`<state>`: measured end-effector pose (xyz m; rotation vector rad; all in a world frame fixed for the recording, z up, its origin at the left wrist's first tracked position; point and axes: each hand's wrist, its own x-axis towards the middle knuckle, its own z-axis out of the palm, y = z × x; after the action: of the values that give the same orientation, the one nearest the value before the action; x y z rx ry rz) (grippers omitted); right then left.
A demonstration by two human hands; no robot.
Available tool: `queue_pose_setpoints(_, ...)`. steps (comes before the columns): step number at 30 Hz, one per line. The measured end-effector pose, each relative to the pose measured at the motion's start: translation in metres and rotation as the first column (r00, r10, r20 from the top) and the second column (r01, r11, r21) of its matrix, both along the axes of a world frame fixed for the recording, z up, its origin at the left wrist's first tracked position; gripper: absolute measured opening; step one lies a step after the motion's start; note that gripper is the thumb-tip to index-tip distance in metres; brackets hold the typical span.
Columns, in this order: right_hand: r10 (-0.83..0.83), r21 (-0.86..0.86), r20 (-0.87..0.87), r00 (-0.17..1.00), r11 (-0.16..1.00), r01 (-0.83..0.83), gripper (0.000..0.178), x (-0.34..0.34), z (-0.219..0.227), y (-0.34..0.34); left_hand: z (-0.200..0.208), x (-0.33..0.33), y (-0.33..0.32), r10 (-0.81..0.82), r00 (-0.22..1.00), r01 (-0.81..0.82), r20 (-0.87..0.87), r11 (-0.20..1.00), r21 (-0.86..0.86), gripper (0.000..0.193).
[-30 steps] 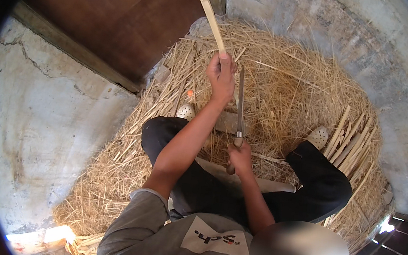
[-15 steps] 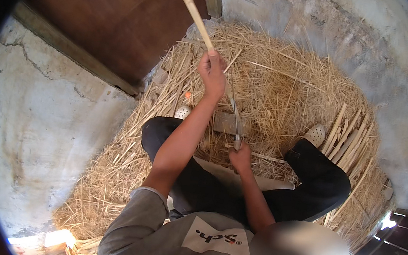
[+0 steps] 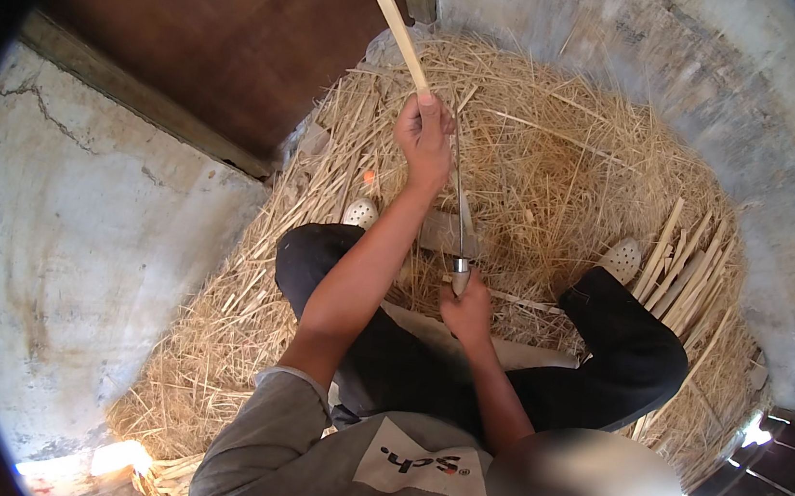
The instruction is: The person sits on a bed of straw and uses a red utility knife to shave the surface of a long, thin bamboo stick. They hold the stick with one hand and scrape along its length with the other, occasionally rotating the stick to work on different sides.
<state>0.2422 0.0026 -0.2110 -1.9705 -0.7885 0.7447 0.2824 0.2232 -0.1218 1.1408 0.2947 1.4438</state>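
Largest first: grey plaster walls, mottled, to the right [image 3: 755, 169] and to the left [image 3: 95, 265], the left one cracked near its upper edge. Brown door-like panel [image 3: 207, 34] at upper left, dark timber strip along its lower side. Next down, wide heap of straw-coloured shavings [image 3: 562, 159] over the floor, spreading up to the walls. On a seated person: grey T-shirt [image 3: 291, 431] with pale chest patch, black trousers [image 3: 634, 346], knees bent and spread. Blurred oval at lower right, hiding whatever lies behind.

Bundle of split strips [image 3: 690, 274] on the shavings, beyond the right knee, roughly side by side. Long thin knife [image 3: 461, 221] out in front of the body, blade pointing away and up, metal collar, wooden handle. Pale wooden strip [image 3: 402, 40] above it, slanting up and left, far end in front of the brown panel.

Hands apart. Left hand [image 3: 423, 144] clamped around the strip's near end. Right hand [image 3: 470, 312], closer to the body, wrapped around the knife handle. Blade end right beside the left hand's fingers; contact: can't tell.

Flat block [image 3: 440, 233] between the feet, partly behind the blade. Pale perforated clogs [image 3: 620, 260] on both feet. Small orange spot [image 3: 369, 177] near the left clog, kind unclear.
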Motion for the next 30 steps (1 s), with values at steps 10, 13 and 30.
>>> queue_pose_setpoints(10,-0.051,-0.168,-0.403,0.914,0.986,-0.019,0.027,0.023,-0.068,-0.002,-0.004,-0.009,0.018,0.059,0.998,-0.059,0.016,0.997,-0.054,0.039)
queue_pose_setpoints(13,-0.051,-0.159,-0.434,0.899,0.987,-0.02,0.025,0.029,-0.026,-0.001,-0.003,-0.007,0.017,0.073,0.996,-0.07,0.042,0.995,-0.076,0.039)
queue_pose_setpoints(30,0.066,0.039,-0.886,0.458,0.997,-0.069,0.014,0.037,-0.097,-0.013,-0.008,-0.009,0.025,0.089,0.995,-0.085,0.054,0.994,-0.069,0.038)
